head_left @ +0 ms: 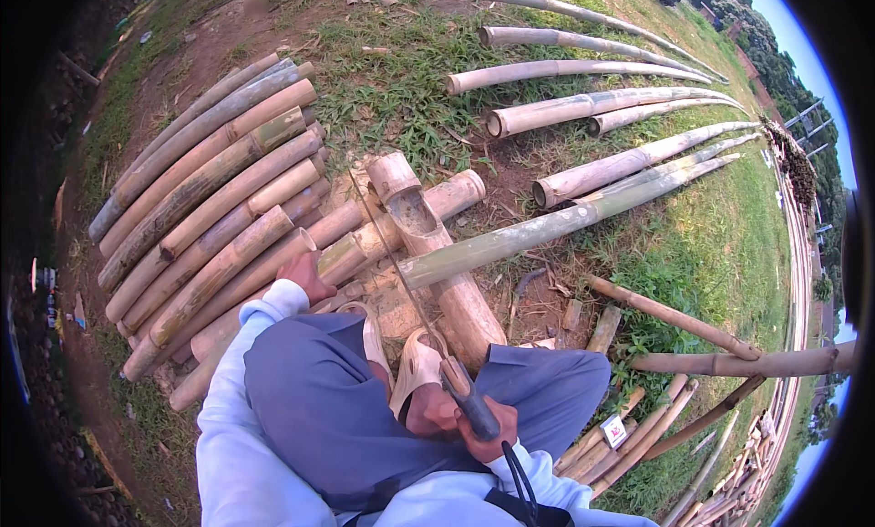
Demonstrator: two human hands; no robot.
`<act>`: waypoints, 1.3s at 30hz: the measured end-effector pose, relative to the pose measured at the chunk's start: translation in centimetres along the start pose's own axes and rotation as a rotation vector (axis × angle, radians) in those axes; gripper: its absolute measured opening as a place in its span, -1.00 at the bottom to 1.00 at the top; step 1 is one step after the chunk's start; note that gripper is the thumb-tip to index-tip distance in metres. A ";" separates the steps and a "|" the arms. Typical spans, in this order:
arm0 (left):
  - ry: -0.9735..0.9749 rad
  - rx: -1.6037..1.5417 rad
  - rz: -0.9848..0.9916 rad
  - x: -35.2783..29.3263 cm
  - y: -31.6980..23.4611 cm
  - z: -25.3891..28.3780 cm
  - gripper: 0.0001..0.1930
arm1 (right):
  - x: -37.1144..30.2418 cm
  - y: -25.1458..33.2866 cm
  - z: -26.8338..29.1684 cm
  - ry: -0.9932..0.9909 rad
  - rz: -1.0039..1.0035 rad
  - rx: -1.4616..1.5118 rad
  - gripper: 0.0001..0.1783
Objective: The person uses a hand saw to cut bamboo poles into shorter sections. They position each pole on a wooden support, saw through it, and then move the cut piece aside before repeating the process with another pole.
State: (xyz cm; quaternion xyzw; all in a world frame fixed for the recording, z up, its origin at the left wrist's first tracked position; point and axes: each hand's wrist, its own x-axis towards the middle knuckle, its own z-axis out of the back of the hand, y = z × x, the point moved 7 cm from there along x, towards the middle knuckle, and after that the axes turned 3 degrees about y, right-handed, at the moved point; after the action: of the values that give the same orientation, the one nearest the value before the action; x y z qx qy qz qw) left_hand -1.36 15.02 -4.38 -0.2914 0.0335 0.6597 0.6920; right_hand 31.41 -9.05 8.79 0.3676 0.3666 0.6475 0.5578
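My right hand (483, 427) is wrapped around the dark handle of a handsaw (472, 402). Its long thin blade slants up and away to the left, passing close to the cut end of a long greenish bamboo pole (519, 232). That end lies over a thick bamboo log (463, 301) with a notch cut into its upper side. My left hand (307, 278) is closed on a short bamboo piece (339, 259) left of the blade; its fingertips are partly hidden. Sandaled feet (417, 367) are between the hands, beside the blade.
Many short bamboo lengths (214, 185) lie stacked side by side at the left. Long bamboo poles (620, 103) spread over the grass at the far right. A crossed bamboo frame (729, 358) stands at the right, above more thin pieces (633, 440). Sawdust (394, 317) covers the ground near my feet.
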 end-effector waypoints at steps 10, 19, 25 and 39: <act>-0.034 0.192 -0.031 -0.6 -1.9 7.7 -0.31 | 1.7 0.8 4.0 -0.157 -0.129 -0.095 -0.83; -0.267 0.489 0.060 4.6 2.4 16.1 -0.35 | 0.9 -1.5 7.6 -0.432 -0.229 0.123 -0.82; -0.420 0.428 -0.040 3.9 6.4 12.1 -0.33 | 0.6 -2.0 10.0 -0.616 -0.219 0.213 -0.91; -0.549 0.383 -0.311 5.1 -1.8 9.7 -0.14 | -1.5 -6.0 22.1 -1.056 -0.222 0.146 -0.88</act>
State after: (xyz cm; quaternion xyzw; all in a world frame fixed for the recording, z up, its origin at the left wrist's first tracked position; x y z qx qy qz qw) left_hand -2.35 23.99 2.13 0.0296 -0.0754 0.5820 0.8091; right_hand 53.87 -8.50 13.58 0.6397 0.1172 0.2849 0.7042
